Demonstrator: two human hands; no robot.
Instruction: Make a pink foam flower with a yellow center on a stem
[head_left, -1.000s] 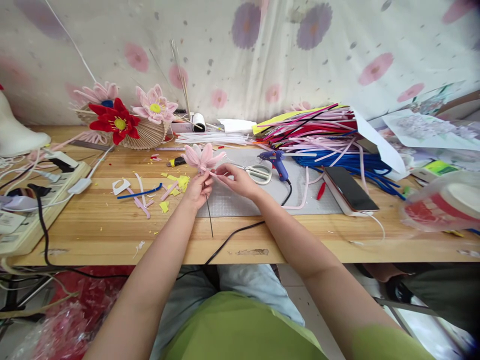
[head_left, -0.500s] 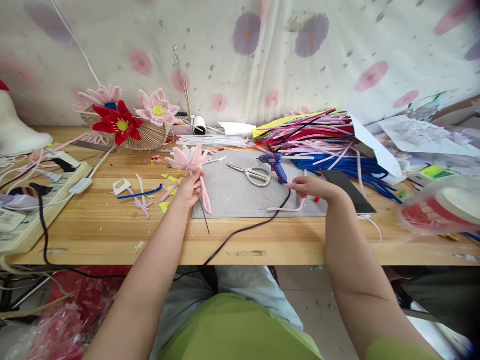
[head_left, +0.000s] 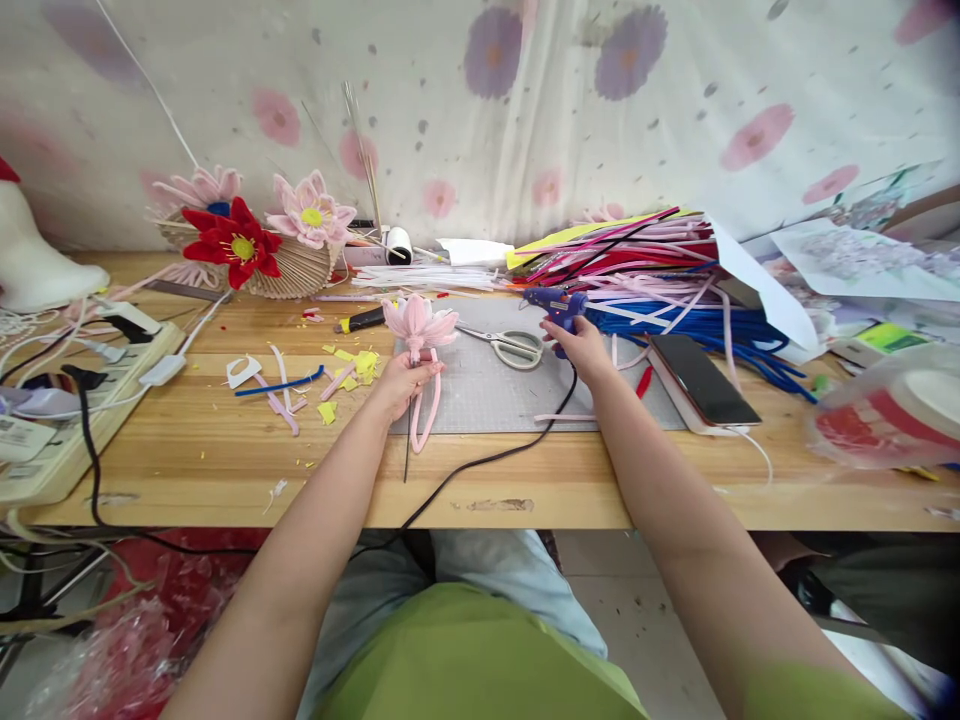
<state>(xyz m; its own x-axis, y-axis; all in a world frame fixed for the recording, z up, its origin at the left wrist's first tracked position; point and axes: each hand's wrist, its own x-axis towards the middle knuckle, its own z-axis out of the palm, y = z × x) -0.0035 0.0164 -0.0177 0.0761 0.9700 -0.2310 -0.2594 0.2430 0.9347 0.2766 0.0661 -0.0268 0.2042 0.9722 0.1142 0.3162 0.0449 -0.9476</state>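
My left hand [head_left: 405,385] pinches a pink fuzzy pipe-cleaner flower [head_left: 420,325] just below its petals. The bloom points up, and its thin dark stem [head_left: 407,455] sticks out beneath my fingers. A bent pink pipe cleaner [head_left: 433,410] hangs from the same grip. Over the grey cutting mat [head_left: 487,400], my right hand [head_left: 577,345] has its fingers closed round the handle of a blue glue gun [head_left: 555,300], whose nozzle faces left. Scissors with pale handles [head_left: 516,350] lie between my hands on the mat.
The glue gun's black cord [head_left: 480,463] crosses the front of the table. Yellow scraps [head_left: 365,367] lie to the left. A phone [head_left: 705,378], a red pen-like piece [head_left: 644,381] and bundled pipe cleaners [head_left: 630,250] are at right. Finished flowers [head_left: 241,246] stand at back left.
My right hand moved left and up from the cord end onto the glue gun and closed on its handle. My left hand moved right with the flower, turning it more upright.
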